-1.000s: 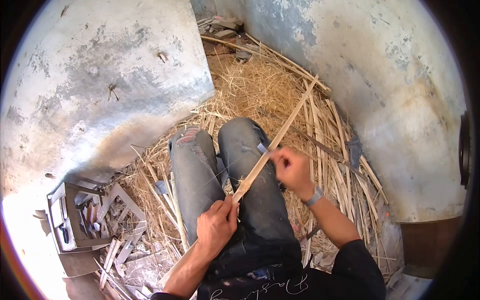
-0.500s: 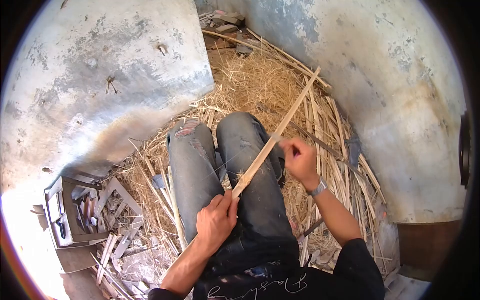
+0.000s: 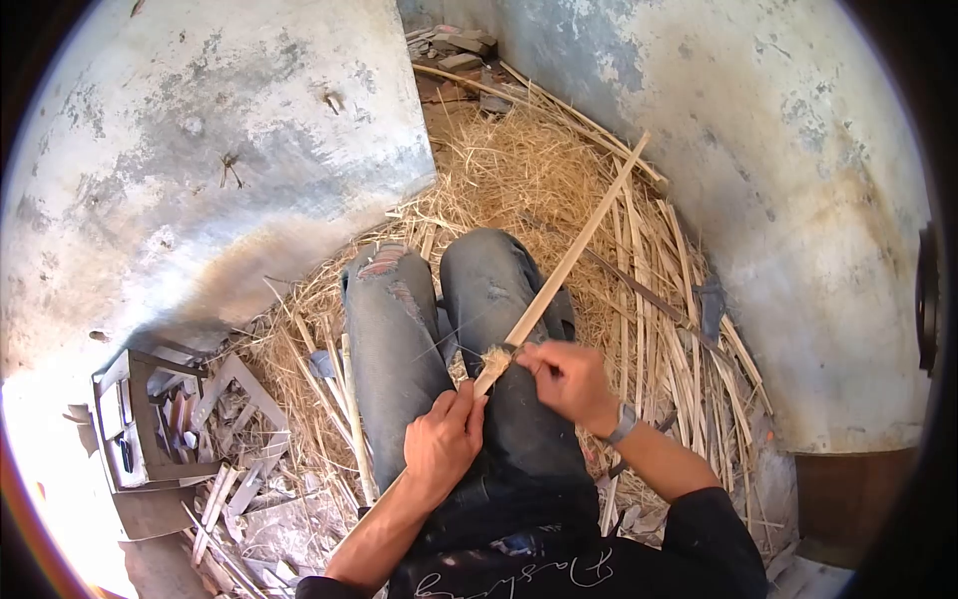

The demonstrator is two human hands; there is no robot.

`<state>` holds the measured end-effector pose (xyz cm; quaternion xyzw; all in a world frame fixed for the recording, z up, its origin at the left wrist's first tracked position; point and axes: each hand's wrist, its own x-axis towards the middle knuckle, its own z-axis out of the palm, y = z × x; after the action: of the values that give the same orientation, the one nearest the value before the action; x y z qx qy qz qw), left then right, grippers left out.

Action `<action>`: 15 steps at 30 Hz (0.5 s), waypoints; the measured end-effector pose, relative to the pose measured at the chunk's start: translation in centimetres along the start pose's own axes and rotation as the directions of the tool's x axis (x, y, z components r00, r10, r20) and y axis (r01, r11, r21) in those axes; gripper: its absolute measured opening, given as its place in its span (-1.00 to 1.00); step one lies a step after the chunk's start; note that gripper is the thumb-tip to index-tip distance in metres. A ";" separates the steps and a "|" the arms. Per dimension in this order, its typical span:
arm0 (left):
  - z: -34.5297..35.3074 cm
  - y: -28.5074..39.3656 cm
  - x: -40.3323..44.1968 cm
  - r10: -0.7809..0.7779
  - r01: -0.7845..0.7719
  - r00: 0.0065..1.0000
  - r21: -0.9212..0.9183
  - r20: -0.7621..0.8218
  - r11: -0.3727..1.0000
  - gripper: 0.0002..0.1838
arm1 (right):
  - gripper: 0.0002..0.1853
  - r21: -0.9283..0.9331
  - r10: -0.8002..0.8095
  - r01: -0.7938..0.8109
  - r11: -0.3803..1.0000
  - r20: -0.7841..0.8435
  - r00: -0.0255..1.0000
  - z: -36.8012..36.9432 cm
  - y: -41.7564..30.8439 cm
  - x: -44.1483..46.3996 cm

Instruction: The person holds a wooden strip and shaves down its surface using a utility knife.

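A long, pale bamboo strip slants across my thighs, its far end pointing up and to the right. My left hand is closed around its near end, close to my lap. My right hand is closed at the strip's right side, gripping what looks like a small dark blade, mostly hidden by the fingers. Right beside that blade, a tuft of curled shavings clings to the strip, between my two hands.
Loose straw-like shavings are heaped beyond my knees. Many split strips lie on the right, crossed by a dark narrow bar. A broken wooden frame and scrap stand at left. Worn walls close in both sides.
My right hand has come down and left along the strip, toward my left hand. The tuft of shavings looks larger. My left hand keeps its grip on the near end.
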<state>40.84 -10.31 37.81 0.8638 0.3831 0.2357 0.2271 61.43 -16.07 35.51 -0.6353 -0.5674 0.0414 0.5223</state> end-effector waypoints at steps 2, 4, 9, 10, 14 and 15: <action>0.2 0.2 -0.2 -0.007 0.008 1.000 0.007 -0.014 1.000 -0.75 | -0.95 -0.048 0.087 -0.088 0.995 -0.030 0.996 -0.9 0.9 1.4; 0.3 0.3 -0.2 -0.015 0.015 1.000 0.002 -0.013 1.000 -0.74 | -0.95 -0.120 0.094 -0.095 0.988 -0.007 0.996 -0.7 0.5 0.7; 0.3 0.1 -0.4 0.001 -0.001 1.000 -0.005 -0.022 1.000 -0.74 | -0.92 0.198 0.344 -0.434 0.879 0.368 0.864 -2.1 -0.8 -0.3; 0.2 0.2 -0.3 -0.006 0.006 1.000 -0.008 -0.020 1.000 -0.74 | -0.91 0.316 0.354 -0.573 0.756 0.538 0.765 -2.3 -0.5 -0.3; 0.3 0.4 -0.4 -0.008 0.009 1.000 0.015 -0.025 1.000 -0.75 | -0.87 0.461 0.476 -0.587 0.665 0.343 0.810 -2.8 -0.2 0.6; 0.4 0.3 -0.3 -0.007 0.008 1.000 0.017 -0.028 1.000 -0.75 | -0.78 0.451 0.425 -0.510 0.732 0.282 0.860 -2.8 0.2 0.6</action>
<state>41.06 -10.86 37.60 0.8609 0.3914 0.2435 0.2155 63.61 -17.35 36.94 -0.5904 -0.3967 0.3712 0.5969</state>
